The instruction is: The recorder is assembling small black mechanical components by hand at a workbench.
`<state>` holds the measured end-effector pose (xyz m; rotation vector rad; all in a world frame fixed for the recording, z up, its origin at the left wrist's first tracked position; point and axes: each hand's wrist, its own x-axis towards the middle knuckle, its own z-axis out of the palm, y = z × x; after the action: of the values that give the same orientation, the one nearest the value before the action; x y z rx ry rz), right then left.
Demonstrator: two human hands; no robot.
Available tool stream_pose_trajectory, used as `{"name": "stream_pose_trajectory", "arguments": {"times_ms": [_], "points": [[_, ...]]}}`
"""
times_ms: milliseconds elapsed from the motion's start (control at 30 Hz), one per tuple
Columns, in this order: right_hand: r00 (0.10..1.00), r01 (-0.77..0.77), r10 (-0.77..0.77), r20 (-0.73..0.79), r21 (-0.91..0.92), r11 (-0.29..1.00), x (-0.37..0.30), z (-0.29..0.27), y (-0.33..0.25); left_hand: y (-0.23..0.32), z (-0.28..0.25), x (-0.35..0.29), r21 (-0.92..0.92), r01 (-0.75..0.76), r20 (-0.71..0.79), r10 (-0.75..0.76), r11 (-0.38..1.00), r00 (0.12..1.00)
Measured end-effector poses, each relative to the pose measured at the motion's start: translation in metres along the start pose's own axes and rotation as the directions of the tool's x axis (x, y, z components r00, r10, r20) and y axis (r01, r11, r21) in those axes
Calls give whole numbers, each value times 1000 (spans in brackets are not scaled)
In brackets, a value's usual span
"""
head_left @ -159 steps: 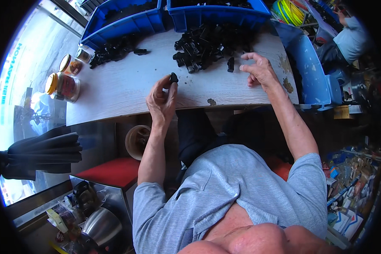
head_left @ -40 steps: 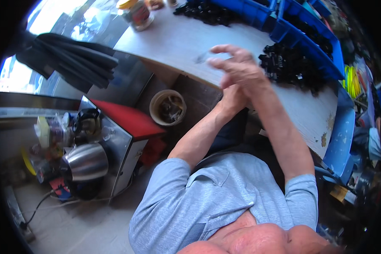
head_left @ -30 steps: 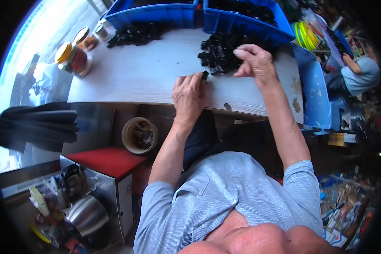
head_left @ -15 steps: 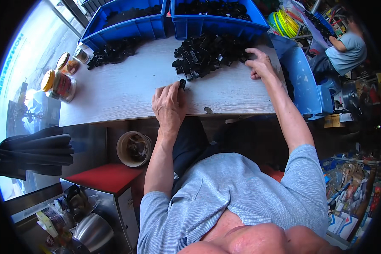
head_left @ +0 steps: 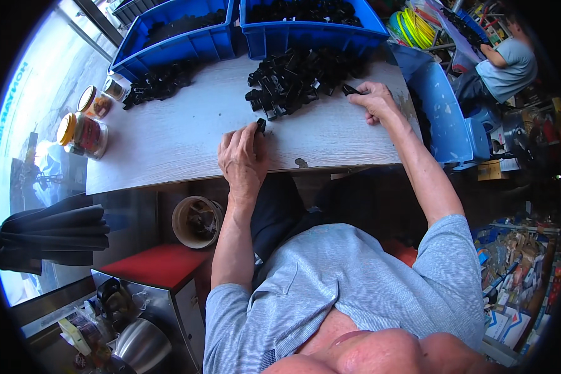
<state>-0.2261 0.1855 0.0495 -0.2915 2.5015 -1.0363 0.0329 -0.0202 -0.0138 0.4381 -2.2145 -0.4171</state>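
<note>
Near the table's front edge my left hand (head_left: 242, 154) is closed, its fingertips around a small black plastic part (head_left: 261, 126). To the right, my right hand (head_left: 375, 103) pinches another small black part (head_left: 351, 90) between thumb and forefinger, just off the edge of the heap. That large heap of black plastic parts (head_left: 296, 81) lies between and beyond my hands. A smaller pile of black parts (head_left: 159, 85) is at the far left of the white table (head_left: 187, 143). The exact shape of the held pieces is too small to make out.
Two blue bins (head_left: 318, 36) of black parts line the table's back. Jars (head_left: 84, 135) stand at its left edge, and a light-blue tub (head_left: 439, 118) is beside its right end. Below are a bucket (head_left: 197, 222) and a red-topped cabinet (head_left: 153, 269). Another person (head_left: 508, 65) sits far right.
My right hand has drawn a black part from the heap's right edge and moved slightly toward me. My left hand keeps its piece. The whole view has shifted a little.
</note>
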Motion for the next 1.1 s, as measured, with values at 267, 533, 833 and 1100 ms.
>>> {"name": "stream_pose_trajectory", "arguments": {"times_ms": [267,533,833,1100], "points": [[995,-30,10,99,202,979,-44,16,-1,1,0,1,-15,-13,-17,13,1000,1000],[988,-57,22,150,231,971,-59,25,0,2,0,1,-89,25,1,-25,996,1000],[965,54,-134,225,328,943,-67,41,-8,34,15,-2,-544,286,166,-232,789,958],[975,91,-133,176,228,969,-64,51,-23,29,14,-5,-495,233,178,-164,837,970]]}}
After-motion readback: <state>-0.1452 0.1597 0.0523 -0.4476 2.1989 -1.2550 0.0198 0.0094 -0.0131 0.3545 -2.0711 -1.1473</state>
